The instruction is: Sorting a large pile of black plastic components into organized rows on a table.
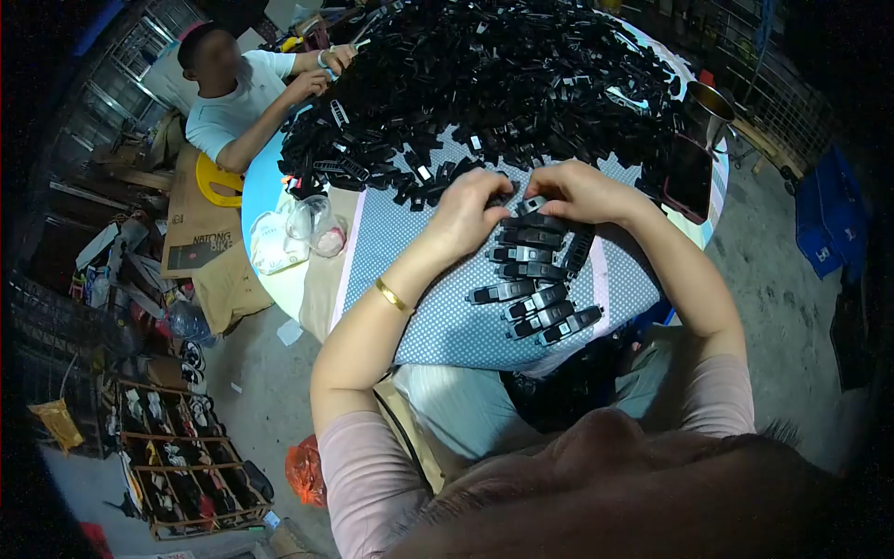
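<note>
My left hand (468,211) is closed, its fingers curled at the near edge of the pile, around a dark piece mostly hidden by them. Close beside it, my right hand (579,192) pinches a small black-and-grey plastic part (533,205) between thumb and fingers. Just below both hands, several similar black-and-grey plastic parts (529,270) lie in a rough column on the patterned cloth (428,317). A ridged black piece (578,250) rests to the right of that column. Beyond my hands spreads a large heap of black plastic parts (503,74).
Across the table at the left, another person (233,98) works at the heap with both hands. A clear plastic cup (321,224) and a white packet (277,244) stand at the left edge. To the right are a metal funnel (712,107) and a blue bin (831,219).
</note>
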A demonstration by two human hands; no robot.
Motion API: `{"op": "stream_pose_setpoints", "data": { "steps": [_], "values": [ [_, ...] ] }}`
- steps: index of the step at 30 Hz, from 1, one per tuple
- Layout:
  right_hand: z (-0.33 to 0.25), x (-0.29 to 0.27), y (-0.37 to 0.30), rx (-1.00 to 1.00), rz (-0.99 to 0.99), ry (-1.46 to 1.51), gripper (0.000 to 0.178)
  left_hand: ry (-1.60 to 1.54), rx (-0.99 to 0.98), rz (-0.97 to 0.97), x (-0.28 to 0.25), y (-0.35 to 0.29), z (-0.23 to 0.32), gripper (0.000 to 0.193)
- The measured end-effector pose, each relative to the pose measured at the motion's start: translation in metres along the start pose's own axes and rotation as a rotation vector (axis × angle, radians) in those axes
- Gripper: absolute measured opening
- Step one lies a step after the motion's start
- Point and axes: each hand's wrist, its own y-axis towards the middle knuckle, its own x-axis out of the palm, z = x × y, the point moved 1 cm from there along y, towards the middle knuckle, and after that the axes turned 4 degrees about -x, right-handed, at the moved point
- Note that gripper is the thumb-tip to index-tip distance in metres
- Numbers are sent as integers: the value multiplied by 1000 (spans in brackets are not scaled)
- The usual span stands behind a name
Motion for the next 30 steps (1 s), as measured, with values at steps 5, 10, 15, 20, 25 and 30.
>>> {"op": "stream_pose_setpoints", "data": {
  "steps": [5,10,15,20,25,30],
  "values": [
    [-3,-3,-3,-46,83,-147,21,-78,-189,-45,-10,-5,10,36],
    [-2,-1,-1,-79,-29,54,22,-36,-295,32,-1,-5,1,29],
    [-8,2,2,-63,-72,198,22,-24,-219,8,-1,-4,-23,25],
    [-2,-1,3,-67,251,66,25,-23,-195,-24,-3,-3,1,24],
    [-11,-6,-1,-73,169,-198,26,16,-238,-14,-2,-4,9,26],
    [-11,-9,-4,-57,171,-325,23,-85,-335,-82,-7,-5,3,28]
  ]
}}
